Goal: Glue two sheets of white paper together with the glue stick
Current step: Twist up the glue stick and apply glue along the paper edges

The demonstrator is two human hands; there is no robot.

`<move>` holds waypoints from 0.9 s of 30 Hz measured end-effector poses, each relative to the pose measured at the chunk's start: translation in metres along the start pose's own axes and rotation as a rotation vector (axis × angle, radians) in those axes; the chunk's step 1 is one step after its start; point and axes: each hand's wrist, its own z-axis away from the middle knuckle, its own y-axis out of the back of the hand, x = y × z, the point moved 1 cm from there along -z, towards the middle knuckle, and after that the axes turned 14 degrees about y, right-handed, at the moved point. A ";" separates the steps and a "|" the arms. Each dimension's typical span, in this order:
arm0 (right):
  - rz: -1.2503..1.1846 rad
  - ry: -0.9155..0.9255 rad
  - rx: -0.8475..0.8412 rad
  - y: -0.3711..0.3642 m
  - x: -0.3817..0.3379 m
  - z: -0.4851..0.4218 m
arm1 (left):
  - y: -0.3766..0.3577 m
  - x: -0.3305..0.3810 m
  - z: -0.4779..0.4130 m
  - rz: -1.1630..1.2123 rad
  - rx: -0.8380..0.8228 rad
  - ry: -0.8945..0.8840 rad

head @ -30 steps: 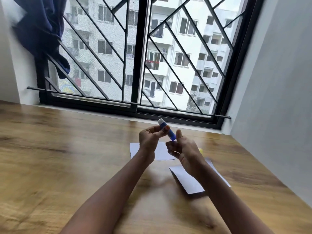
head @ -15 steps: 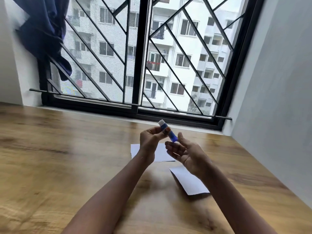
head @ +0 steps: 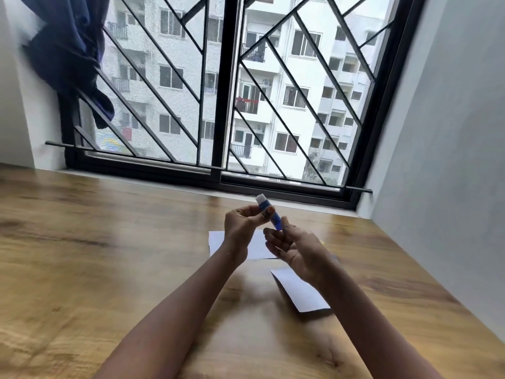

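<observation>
A blue glue stick with a white end pointing up and away is pinched between the thumb and fingers of my left hand, above the table. My right hand is just to its right, palm up with fingers loosely spread, and the fingertips lie at the stick's lower end. One white sheet lies flat on the wooden table under my hands. A second white sheet lies nearer me to the right, partly hidden by my right forearm.
A black-framed window with diagonal bars runs along the table's far edge. A grey wall bounds the right side. Dark blue cloth hangs at the upper left.
My right hand has loosened from the glue stick's lower end and its fingers have spread. The left hand keeps the stick at the same height. The view has tilted slightly.
</observation>
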 end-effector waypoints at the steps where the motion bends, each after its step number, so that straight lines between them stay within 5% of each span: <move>1: 0.018 0.040 -0.012 -0.002 0.001 0.001 | 0.001 0.000 0.000 0.010 -0.004 -0.002; 9: 0.168 -0.117 0.029 0.007 0.000 0.000 | -0.005 -0.005 0.001 -0.043 -0.057 -0.006; 16: 0.228 0.152 -0.004 0.003 0.005 -0.002 | -0.003 -0.002 0.001 -0.037 -0.019 -0.004; 23: 0.215 -0.077 -0.012 0.011 0.001 -0.003 | -0.005 -0.006 0.002 -0.080 -0.055 0.002; 27: 0.180 0.062 -0.042 0.011 0.000 -0.003 | -0.004 -0.004 0.000 -0.034 -0.011 -0.010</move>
